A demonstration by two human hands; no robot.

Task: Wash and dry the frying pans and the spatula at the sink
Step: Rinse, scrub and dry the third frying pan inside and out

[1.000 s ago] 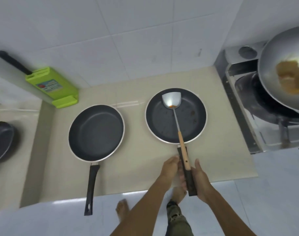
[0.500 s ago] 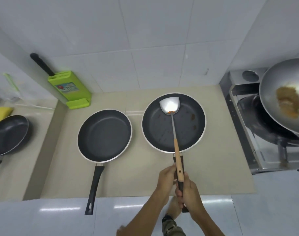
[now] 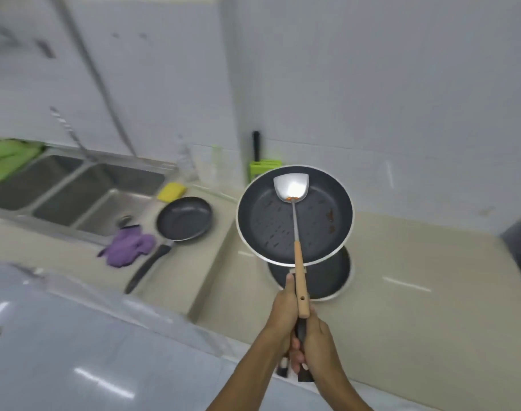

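Two hands are clasped at lower centre: the left hand (image 3: 283, 311) and the right hand (image 3: 320, 344) are curled round the paired handles of a soiled pan (image 3: 262, 221) and the spatula (image 3: 290, 188) laid in it, both held up at mid-frame. A second pan (image 3: 327, 280) is seen below on the bench (image 3: 416, 247), a third pan (image 3: 183, 218) beside the sink (image 3: 128, 179) at left.

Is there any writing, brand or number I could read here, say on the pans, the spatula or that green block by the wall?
No text here can be read.
The raised black frying pan with the pale rim and the steel spatula with the wooden handle show no marks.
The green knife block is blurred and half hidden behind that pan; no label shows.
The small black frying pan by the sink bears nothing legible.
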